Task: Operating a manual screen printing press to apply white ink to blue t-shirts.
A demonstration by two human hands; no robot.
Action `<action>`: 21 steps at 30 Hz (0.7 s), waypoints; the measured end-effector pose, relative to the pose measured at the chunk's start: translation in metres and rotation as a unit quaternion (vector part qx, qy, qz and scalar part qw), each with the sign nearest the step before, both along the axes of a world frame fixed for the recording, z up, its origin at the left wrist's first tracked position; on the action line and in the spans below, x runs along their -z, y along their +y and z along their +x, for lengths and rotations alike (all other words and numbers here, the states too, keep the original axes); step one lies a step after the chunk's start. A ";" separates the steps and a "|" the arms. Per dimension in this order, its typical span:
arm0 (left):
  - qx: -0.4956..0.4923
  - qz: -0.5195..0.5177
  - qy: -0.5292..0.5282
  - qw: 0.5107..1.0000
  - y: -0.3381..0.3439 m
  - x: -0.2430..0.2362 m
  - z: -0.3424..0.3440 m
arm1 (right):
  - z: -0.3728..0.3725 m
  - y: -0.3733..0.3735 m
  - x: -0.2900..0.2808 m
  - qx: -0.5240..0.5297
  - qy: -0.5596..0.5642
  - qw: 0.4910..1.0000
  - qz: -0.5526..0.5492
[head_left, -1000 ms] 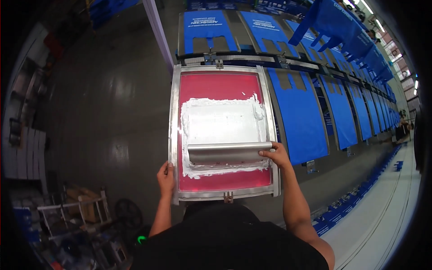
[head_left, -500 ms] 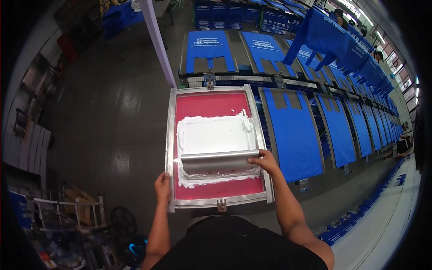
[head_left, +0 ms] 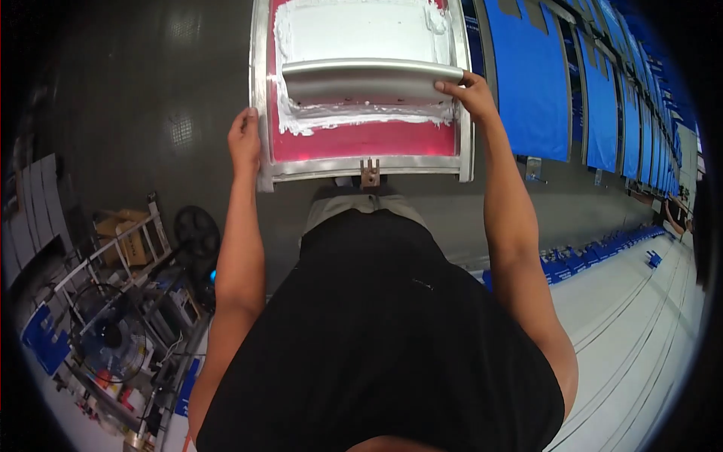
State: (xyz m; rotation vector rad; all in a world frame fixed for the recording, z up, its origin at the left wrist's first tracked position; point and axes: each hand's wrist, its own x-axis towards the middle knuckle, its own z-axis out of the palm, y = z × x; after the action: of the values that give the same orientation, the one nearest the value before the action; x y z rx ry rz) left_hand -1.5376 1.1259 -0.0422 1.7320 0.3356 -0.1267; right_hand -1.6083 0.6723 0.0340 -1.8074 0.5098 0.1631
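A metal-framed printing screen (head_left: 467, 154) with pink mesh (head_left: 365, 143) fills the top middle of the view, white paste (head_left: 361, 30) smeared over much of it. A long silver squeegee (head_left: 346, 79) lies crosswise on the paste near the screen's lower part. My right hand (head_left: 471, 94) is closed on the right end of this squeegee, thumb pressed on its face. My left hand (head_left: 245, 135) is closed on the left rail of the screen frame. A small metal clamp (head_left: 370, 172) sits at the middle of the frame's near edge.
A row of boards with blue fabric bags (head_left: 531, 90) runs along the right. Below them is a long white surface (head_left: 633, 339) with blue pieces along its edge. A fan (head_left: 109, 331), metal trolley and cardboard stand at lower left; another person's arm (head_left: 674, 215) shows at far right.
The view has tilted down toward my body, so the screen, squeegee and both hands appear higher in the picture. Both hands keep their holds.
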 end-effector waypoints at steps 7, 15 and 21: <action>0.006 -0.007 -0.002 1.000 0.000 -0.004 -0.017 | -0.016 0.000 0.003 -0.007 0.000 1.000 -0.006; 0.031 -0.027 0.047 0.998 -0.017 -0.019 -0.019 | -0.012 -0.009 0.002 -0.004 0.004 1.000 -0.002; 0.010 -0.006 0.009 1.000 -0.012 -0.007 -0.019 | -0.011 -0.005 -0.002 -0.002 0.000 1.000 0.022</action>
State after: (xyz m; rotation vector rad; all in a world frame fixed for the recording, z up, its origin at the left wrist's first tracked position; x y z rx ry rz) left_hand -1.5561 1.1138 -0.0348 1.7232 0.3287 -0.1586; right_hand -1.6193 0.6677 0.0356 -1.7659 0.5000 0.1756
